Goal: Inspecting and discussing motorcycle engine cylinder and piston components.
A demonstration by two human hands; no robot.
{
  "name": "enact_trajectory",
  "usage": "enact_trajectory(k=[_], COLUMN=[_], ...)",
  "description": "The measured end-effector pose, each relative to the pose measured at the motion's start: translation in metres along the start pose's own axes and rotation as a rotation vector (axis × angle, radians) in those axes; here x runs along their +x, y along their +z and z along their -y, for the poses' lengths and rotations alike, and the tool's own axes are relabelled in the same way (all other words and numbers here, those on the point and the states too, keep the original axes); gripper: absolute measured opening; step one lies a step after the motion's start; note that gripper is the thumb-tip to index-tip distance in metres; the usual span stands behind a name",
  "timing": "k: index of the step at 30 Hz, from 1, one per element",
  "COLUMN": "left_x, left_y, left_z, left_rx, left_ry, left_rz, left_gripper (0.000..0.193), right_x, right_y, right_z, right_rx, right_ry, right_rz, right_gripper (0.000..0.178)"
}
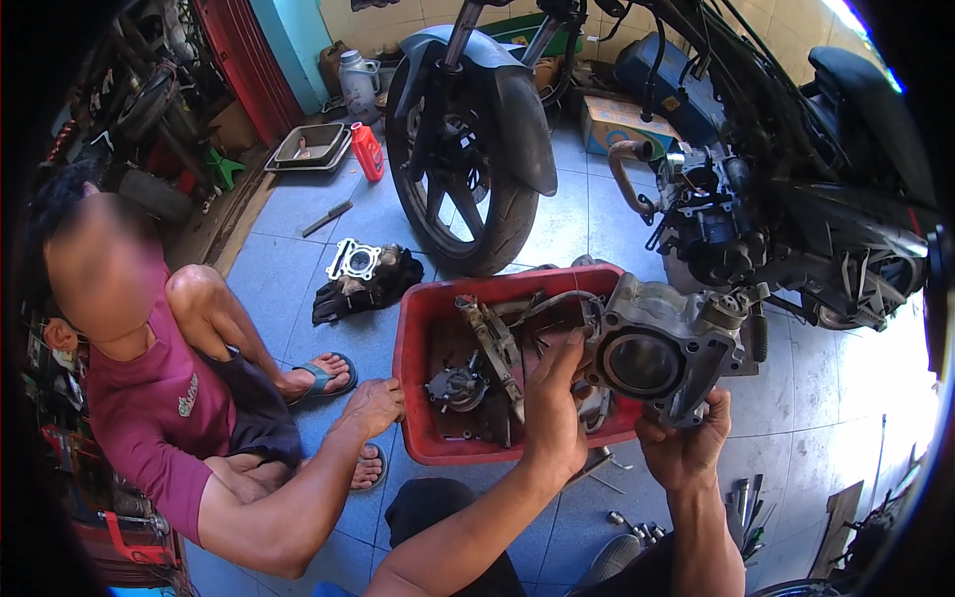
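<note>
A grey metal engine cylinder block [686, 328] is held up over the right side of a red plastic tub, its round bore turned toward me. My left hand [555, 418] grips its left edge, thumb up and the other fingers partly hidden behind. Under its lower right corner, my right hand [688, 443] is closed around the metal. The red tub [477, 455] below contains a round metal part [458, 386], a long metal piece [497, 343] with hoses, and other dirty engine parts.
At left squats a person in a maroon shirt [159, 408], one hand [376, 406] at the tub's rim. Beyond the tub stand a motorcycle front wheel [423, 194] and exposed engine [711, 224]. Another metal engine part [356, 261] sits on black cloth. Sockets [637, 527] lie near my shoe.
</note>
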State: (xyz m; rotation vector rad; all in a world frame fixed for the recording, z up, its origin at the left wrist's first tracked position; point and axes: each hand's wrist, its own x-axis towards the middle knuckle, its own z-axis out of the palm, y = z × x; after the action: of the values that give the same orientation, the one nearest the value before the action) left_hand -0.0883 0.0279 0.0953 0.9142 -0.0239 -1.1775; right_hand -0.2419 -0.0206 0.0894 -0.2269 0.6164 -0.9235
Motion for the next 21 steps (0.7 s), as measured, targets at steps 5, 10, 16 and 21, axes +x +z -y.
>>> enact_trajectory(k=[5,10,16,21], left_x=[0.000,0.000,0.001,-0.001], left_y=[0.001,0.002,0.004,0.004], left_z=[0.001,0.001,0.005,0.003], left_rx=[0.001,0.023,0.094,0.075], left_ry=[0.017,0.083,0.145,0.144], left_rz=[0.017,0.073,0.093,0.137], left_gripper=[0.031,0.036,0.045,0.049], right_x=[-0.002,0.000,-0.001,-0.003], right_y=[0.005,-0.004,0.002,0.005], right_z=[0.000,0.002,0.003,0.002], right_rx=[-0.006,0.017,0.010,0.018], right_ry=[-0.007,-0.006,-0.027,-0.054], right_rz=[-0.014,0.020,0.064,0.026], right_gripper=[0.030,0.032,0.033,0.025])
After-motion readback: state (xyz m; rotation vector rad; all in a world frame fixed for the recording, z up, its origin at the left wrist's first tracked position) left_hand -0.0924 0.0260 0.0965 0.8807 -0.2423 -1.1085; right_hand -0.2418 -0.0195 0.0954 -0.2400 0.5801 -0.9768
